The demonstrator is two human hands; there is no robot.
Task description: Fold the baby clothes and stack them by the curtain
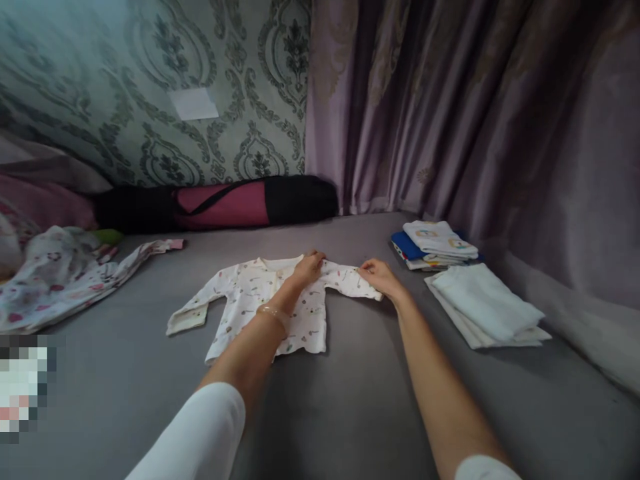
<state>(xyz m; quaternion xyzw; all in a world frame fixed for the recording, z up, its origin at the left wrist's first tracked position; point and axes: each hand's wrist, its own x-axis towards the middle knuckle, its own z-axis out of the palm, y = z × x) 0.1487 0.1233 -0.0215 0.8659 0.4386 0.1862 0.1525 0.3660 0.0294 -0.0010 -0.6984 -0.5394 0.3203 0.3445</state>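
A small white baby shirt (pixel 250 293) with a scattered little print lies spread on the grey bed sheet (pixel 360 400), its sleeves stretched out to either side. At the shoulder by the neckline, my left hand (pixel 309 268) is closed on the fabric, with the fingertips partly hidden. My right hand (pixel 383 277) pinches the upper edge of the right-hand sleeve near its cuff. My left forearm crosses over the shirt's front and covers part of it.
Folded white cloths (pixel 490 303) lie on the right, beside a stack of folded clothes (pixel 437 240). A black and pink long bag (pixel 225 203) rests along the patterned wall. Crumpled printed clothes (pixel 65 280) lie at left. Purple curtains (pixel 380 100) hang behind.
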